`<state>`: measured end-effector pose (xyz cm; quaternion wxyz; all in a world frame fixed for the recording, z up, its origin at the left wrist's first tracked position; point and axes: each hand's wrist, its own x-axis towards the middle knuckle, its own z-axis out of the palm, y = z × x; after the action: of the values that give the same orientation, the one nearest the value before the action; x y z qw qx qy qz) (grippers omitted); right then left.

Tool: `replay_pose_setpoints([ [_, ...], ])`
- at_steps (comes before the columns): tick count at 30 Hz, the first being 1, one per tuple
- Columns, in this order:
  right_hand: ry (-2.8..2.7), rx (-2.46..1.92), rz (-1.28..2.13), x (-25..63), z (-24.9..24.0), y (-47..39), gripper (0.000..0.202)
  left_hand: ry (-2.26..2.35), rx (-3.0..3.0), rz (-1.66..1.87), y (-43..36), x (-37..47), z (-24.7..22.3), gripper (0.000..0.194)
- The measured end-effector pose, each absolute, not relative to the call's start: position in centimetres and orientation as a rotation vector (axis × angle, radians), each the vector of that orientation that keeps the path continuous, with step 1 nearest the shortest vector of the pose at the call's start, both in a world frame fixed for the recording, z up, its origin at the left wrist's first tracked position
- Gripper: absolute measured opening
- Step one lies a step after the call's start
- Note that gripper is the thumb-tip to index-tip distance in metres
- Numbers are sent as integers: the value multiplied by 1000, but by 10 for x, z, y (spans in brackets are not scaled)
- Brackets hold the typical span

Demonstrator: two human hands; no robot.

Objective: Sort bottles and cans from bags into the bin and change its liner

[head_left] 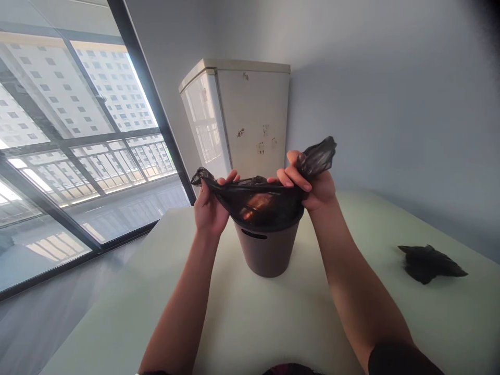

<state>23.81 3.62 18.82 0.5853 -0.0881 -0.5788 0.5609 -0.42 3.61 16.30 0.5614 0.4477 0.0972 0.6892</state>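
A black plastic garbage bag (269, 205) stretches between my two hands over the mouth of a brown trash can (269, 255). The can stands upright on the table and has a slot handle near its rim. My left hand (213, 205) is closed on the bag's left end, with a tuft sticking out past the thumb. My right hand (312, 182) grips the right end, and a bunched flap rises above its fingers. The bag's near edge hangs over the front of the can's rim. What lies inside the can is hidden.
Another black plastic bag (432, 263) lies crumpled on the pale green table (250, 323) at the right. Behind the table stands an old white refrigerator (253, 114) against the wall. Glass sliding doors (78, 146) are on the left.
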Motion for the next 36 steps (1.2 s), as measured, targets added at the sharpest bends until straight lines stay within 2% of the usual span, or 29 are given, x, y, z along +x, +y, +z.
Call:
replay_pose_setpoints([
  [3, -1417, -91, 1360, 233, 191, 30, 40, 191, 1014, 1614, 31, -6, 168, 23],
  [7, -1491, -113, 1488, 224, 201, 18, 32, 223, 1126, 1428, 18, -3, 179, 37],
  [9, -1518, -207, 1567, 218, 206, 11, 30, 265, 1163, 1360, 11, 0, 184, 38],
  [16, -1408, -241, 1594, 208, 207, 4, 13, 308, 1303, 1434, 6, 6, 186, 10],
  [19, -1446, -281, 1557, 208, 202, 8, 31, 382, 1341, 1499, 9, 6, 184, 1],
  [20, -1457, -313, 1534, 208, 201, 9, 31, 398, 1353, 1509, 10, 6, 183, 7],
  [23, -1481, -407, 1472, 203, 200, 9, 13, 416, 1407, 1500, 10, 7, 181, 35],
  [24, -1479, -430, 1456, 200, 201, 9, 16, 422, 1427, 1494, 9, 7, 181, 39],
  [29, -1226, -444, 1270, 189, 203, 8, 31, 507, 1529, 1501, 12, 7, 176, 23],
  [33, -1096, -447, 1191, 185, 201, 9, 30, 535, 1638, 1486, 11, 3, 176, 17],
  [36, -1327, -503, 1301, 184, 200, 5, 25, 504, 1805, 1407, 7, 1, 177, 12],
])
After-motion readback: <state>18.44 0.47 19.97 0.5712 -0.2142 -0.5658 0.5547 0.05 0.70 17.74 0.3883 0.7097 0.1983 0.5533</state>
